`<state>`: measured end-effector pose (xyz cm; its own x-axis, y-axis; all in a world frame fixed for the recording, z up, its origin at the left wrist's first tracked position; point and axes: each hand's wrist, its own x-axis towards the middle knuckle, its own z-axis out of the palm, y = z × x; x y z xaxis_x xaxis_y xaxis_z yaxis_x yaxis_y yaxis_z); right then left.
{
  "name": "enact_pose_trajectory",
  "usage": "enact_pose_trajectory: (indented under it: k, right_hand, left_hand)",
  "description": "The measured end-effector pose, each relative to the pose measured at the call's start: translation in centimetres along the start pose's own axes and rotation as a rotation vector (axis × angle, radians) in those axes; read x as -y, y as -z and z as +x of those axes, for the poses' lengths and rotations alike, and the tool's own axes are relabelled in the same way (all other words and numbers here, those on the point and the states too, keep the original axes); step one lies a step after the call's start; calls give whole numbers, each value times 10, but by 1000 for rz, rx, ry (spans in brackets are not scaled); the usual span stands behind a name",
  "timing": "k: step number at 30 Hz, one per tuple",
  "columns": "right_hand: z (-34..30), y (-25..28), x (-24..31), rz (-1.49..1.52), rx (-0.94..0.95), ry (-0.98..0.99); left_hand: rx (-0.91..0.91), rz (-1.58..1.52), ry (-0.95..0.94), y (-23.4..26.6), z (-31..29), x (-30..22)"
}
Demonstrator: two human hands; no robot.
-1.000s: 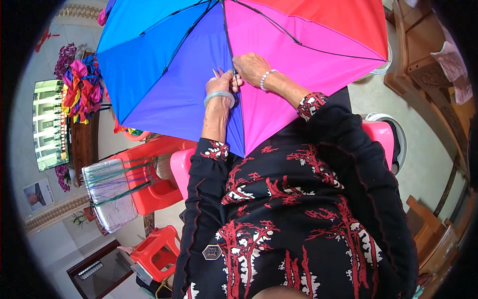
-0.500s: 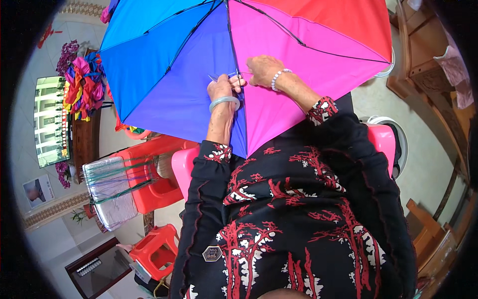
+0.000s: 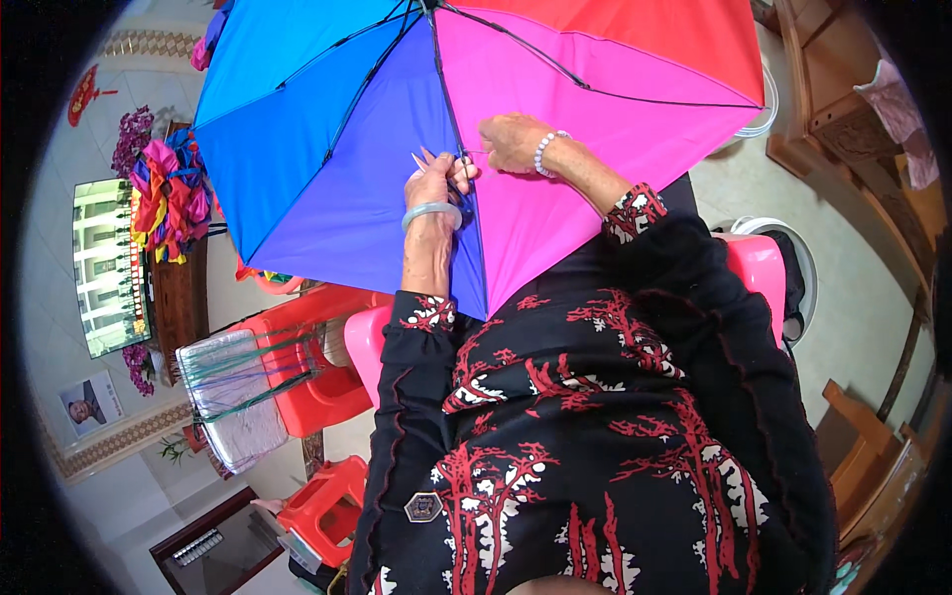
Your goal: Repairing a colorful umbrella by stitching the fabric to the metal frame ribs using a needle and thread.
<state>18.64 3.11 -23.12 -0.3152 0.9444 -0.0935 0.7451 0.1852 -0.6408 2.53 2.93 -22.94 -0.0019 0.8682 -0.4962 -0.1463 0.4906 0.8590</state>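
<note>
An opened umbrella point(image 3: 555, 74) with blue, purple, pink and red panels spreads before me, its dark ribs showing. My left hand point(image 3: 434, 185), a pale bangle on its wrist, is closed on a rib point(image 3: 446, 94) at the seam between the purple and pink panels. A slim, pale pointed tool point(image 3: 420, 160) sticks out by its fingers; its kind is unclear. Just to the right, over the pink panel, my right hand point(image 3: 514, 142) wears a beaded bracelet and pinches a thin thread point(image 3: 478, 152) that runs to the rib. Its fingertips are partly hidden.
At left, a red stool point(image 3: 312, 387) bears a silvery padded block point(image 3: 220, 402) with coloured threads over it. Another red stool point(image 3: 325, 511) stands nearer. Bright folded cloths point(image 3: 171, 198) hang by a lit screen point(image 3: 107, 268). Wooden furniture point(image 3: 843, 129) and a white bucket point(image 3: 805, 288) are at right.
The umbrella and both hands sit slightly further left in view, while the room at left has shifted downward. Both hands keep their grips, the right a little lower.
</note>
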Motion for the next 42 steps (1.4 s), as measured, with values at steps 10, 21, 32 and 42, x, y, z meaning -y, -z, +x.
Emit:
enact_pose_trajectory:
  k: [10, 21, 32, 42]
  right_hand:
    - [2, -2, 4, 92, -167, 100]
    - [3, -9, 10, 475, 144, -200]
    - [17, 8, -11, -274, -485, 262]
    - [-9, 99, 51, 1094, -328, -105]
  left_hand:
    - [68, 123, 14, -3, -3, -6]
    - [130, 125, 65, 7, 3, -4]
    - [-69, 64, -73, -11, -3, -1]
    - [108, 92, -48, -4, -11, -13]
